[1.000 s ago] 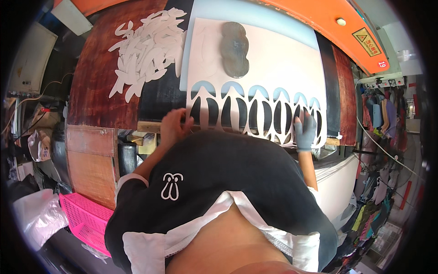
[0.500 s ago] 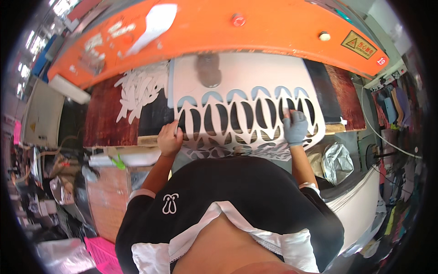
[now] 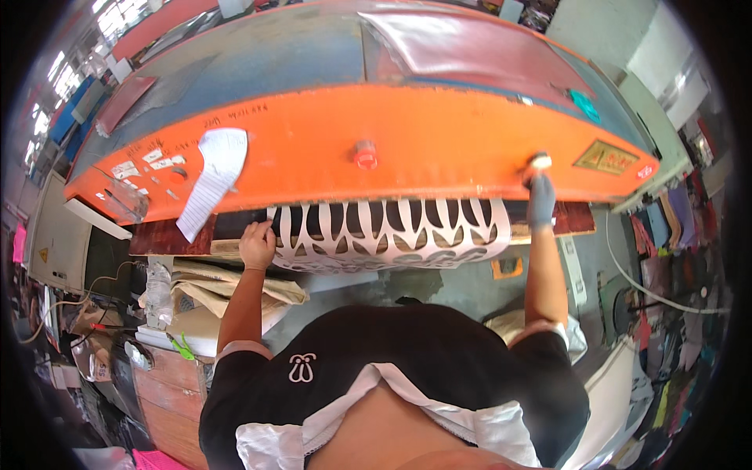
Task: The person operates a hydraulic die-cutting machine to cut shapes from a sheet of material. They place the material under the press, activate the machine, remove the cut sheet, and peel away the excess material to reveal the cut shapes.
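Note:
A pale sheet [image 3: 374, 252] with rows of leaf-shaped cut-outs hangs over the near edge of the work table, its far part hidden beneath the orange machine [image 3: 290, 166]. At the sheet's left edge, my left hand [image 3: 258, 246] is closed, with its fingers curled on that edge. My right hand [image 3: 540, 202], in a grey glove with bare fingertips, is raised to the machine's front. Its fingers stretch up to a white push button [image 3: 540, 160] and are somewhat blurred; nothing is held in them.
A red knob [image 3: 365, 155] juts from the middle of the machine's front. Left of it hangs a paper sheet [image 3: 213, 176]. Brown sacking [image 3: 227, 283] lies below the table's left side. A white cable [image 3: 627, 276] curves down at the right, beside stacked coloured material [image 3: 662, 211].
My right hand has left the sheet and risen to the white button. My left hand stays at the sheet's left edge. The view has tilted up, showing more of the machine's top.

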Demonstrator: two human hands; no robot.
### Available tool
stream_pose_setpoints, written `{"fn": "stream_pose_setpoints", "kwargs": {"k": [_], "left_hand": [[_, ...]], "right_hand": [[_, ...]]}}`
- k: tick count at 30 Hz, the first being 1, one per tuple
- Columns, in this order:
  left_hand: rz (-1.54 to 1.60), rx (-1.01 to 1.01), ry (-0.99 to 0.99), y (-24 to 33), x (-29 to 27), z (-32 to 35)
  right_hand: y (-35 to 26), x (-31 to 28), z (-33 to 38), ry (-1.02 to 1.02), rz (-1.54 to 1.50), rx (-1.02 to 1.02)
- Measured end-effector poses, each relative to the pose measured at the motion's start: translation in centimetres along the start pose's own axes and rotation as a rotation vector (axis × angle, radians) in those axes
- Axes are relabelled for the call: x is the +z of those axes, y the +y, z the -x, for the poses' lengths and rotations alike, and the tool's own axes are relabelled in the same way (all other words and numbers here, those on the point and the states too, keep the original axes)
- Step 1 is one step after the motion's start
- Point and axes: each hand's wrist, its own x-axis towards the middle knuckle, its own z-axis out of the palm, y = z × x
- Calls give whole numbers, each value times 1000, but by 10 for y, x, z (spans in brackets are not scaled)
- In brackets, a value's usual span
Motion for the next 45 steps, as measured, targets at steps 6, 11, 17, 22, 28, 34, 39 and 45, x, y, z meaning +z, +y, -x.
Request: {"fn": "stream_pose_setpoints", "kwargs": {"k": [6, 11, 17, 22, 28, 34, 39, 45], "left_hand": [[-31, -13, -25, 0, -3, -5], [-90, -174, -42, 6, -5, -8], [-46, -304, -111, 14, -3, -5], [-61, -397, -199, 22, -3, -7], [-29, -353, -147, 46, -24, 26], [1, -353, -118, 88, -83, 101], [45, -343, -97, 125, -141, 164], [51, -251, -113, 156, -202, 232]], "right_hand": [[67, -26, 68, -184, 1133, -367], [78, -23, 57, -18, 999, -391], [68, -39, 58, -120, 1089, -360], [62, -47, 44, -240, 1090, -158], [48, -73, 75, -213, 1179, -163], [7, -121, 154, -146, 1048, -312], [-39, -159, 225, -101, 1123, -249], [-89, -200, 301, -114, 1093, -142]]}}
